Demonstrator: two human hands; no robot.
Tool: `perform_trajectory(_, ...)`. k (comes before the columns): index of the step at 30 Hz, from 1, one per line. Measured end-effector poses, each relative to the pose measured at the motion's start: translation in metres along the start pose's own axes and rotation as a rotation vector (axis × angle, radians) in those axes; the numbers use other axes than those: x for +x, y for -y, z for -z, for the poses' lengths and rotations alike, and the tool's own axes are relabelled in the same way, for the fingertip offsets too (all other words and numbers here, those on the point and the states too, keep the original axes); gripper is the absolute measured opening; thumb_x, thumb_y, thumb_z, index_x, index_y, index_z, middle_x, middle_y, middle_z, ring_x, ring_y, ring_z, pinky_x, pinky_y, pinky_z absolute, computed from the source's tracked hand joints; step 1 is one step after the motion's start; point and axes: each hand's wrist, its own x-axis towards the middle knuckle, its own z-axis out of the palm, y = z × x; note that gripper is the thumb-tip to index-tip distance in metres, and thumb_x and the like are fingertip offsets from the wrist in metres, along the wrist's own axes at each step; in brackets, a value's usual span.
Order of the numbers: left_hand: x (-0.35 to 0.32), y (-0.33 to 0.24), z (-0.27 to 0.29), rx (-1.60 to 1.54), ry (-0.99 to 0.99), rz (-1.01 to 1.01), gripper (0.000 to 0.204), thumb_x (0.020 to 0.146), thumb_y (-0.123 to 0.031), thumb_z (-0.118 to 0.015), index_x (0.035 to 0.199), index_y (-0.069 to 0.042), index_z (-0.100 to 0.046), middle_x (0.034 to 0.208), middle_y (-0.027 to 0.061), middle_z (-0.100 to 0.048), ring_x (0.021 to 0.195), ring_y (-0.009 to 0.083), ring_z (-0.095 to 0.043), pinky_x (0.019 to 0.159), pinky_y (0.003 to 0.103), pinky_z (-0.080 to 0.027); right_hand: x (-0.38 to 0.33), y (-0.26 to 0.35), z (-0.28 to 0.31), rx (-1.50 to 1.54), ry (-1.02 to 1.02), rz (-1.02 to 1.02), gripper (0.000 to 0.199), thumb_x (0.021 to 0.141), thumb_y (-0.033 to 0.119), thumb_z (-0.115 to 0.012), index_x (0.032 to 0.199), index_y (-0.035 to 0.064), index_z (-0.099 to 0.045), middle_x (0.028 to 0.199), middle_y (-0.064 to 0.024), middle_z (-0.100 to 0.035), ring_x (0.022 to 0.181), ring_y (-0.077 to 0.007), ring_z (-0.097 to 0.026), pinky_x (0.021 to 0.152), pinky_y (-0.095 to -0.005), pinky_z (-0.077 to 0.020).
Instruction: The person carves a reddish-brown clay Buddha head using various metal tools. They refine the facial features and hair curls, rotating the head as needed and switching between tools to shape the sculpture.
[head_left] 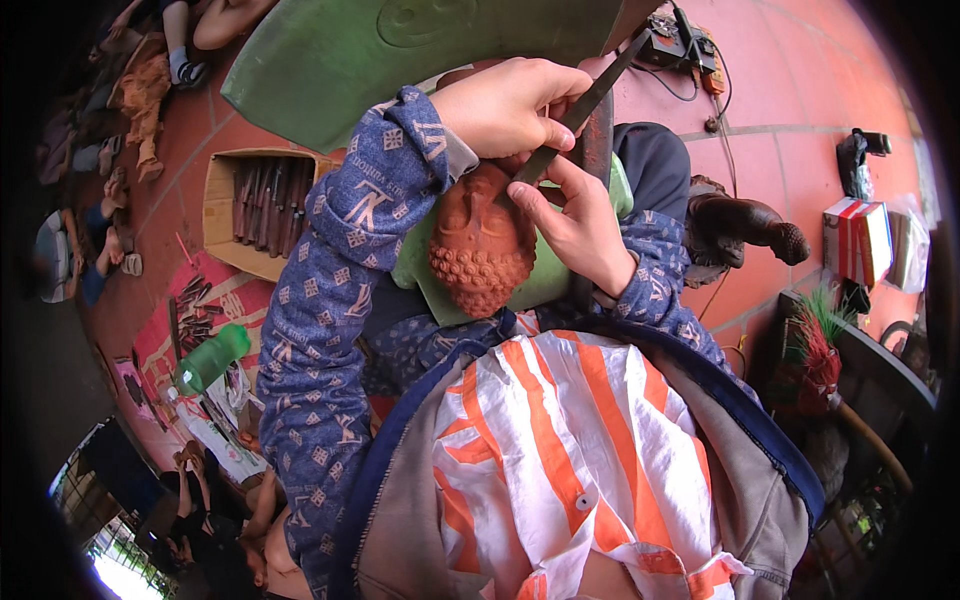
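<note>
Gripping a long, dark flat tool [588, 104] with both hands. Left hand [512, 108]: closed about its middle, thumb pressed along the near side; the other fingers curl behind and are partly hidden. Right hand [580, 222]: thumb and forefinger nearly together, pinching the tool close to its lower end. The shaft runs up toward 1 o'clock from that pinch.

Position of the reddish-brown carved head [483, 250]: at 6 o'clock from my left hand, between 8 and 9 o'clock from my right. Face up, curls toward me at 6 o'clock, chin end toward 12. The tool's lower end lies over the face, just beside the nose; I cannot tell how firmly it bears there. A green pad [553, 286] shows beneath.

Surroundings, clock centred on the head: cardboard box [219, 208] of slender tools [268, 205] at 9; green bottle [212, 360] at 8; dark carved piece [738, 222] at 3.
</note>
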Motion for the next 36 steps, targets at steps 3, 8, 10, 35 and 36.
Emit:
perform_trajectory(3,0.010,0.002,0.003,0.103,-0.171,-0.046,0.018,0.084,-0.002,-0.063,0.086,0.001,-0.046,0.070,0.0051,-0.049,0.059,0.0105,-0.049,0.052,0.028,-0.042,0.017,-0.001,0.003,-0.076,-0.053,0.012,0.018,0.088,0.012,-0.065,0.094,-0.0046,-0.060,0.075,-0.0140,-0.066,0.073,-0.0206,-0.067,0.067,-0.0345,-0.0510)
perform_trajectory(8,-0.006,-0.007,-0.010,0.193,-0.224,-0.076,0.022,0.079,-0.001,-0.065,0.087,0.003,-0.045,0.068,0.0108,-0.046,0.064,0.0184,-0.047,0.058,0.033,-0.043,0.006,-0.013,0.010,-0.060,0.034,0.053,0.022,0.085,0.015,-0.070,0.090,-0.0041,-0.060,0.072,-0.0177,-0.063,0.063,-0.0257,-0.064,0.059,-0.0354,-0.0477)
perform_trajectory(10,-0.013,0.001,-0.020,0.291,-0.398,-0.125,0.020,0.080,-0.001,-0.065,0.089,0.002,-0.047,0.071,0.0087,-0.050,0.064,0.0152,-0.048,0.059,0.031,-0.044,0.012,-0.014,0.011,-0.149,0.115,0.136,0.024,0.084,0.017,-0.071,0.086,-0.0038,-0.059,0.069,-0.0186,-0.061,0.062,-0.0281,-0.063,0.058,-0.0356,-0.0468)
perform_trajectory(35,-0.050,-0.005,-0.010,-0.010,-0.564,0.205,0.015,0.091,-0.002,-0.057,0.105,0.000,-0.051,0.086,0.0049,-0.061,0.067,0.0084,-0.060,0.053,0.022,-0.052,0.040,-0.024,0.009,-0.060,0.111,0.383,0.021,0.077,0.025,-0.076,0.081,0.0071,-0.065,0.138,-0.0111,-0.048,0.132,-0.0350,-0.036,0.107,-0.0485,-0.0263)
perform_trajectory(36,-0.052,0.000,-0.015,0.025,-0.552,0.148,0.015,0.091,-0.001,-0.057,0.104,0.000,-0.051,0.085,0.0042,-0.060,0.068,0.0077,-0.059,0.054,0.022,-0.051,0.032,-0.021,0.012,-0.063,0.163,0.355,0.022,0.076,0.025,-0.077,0.080,0.0071,-0.065,0.139,-0.0131,-0.047,0.133,-0.0355,-0.036,0.107,-0.0478,-0.0272)
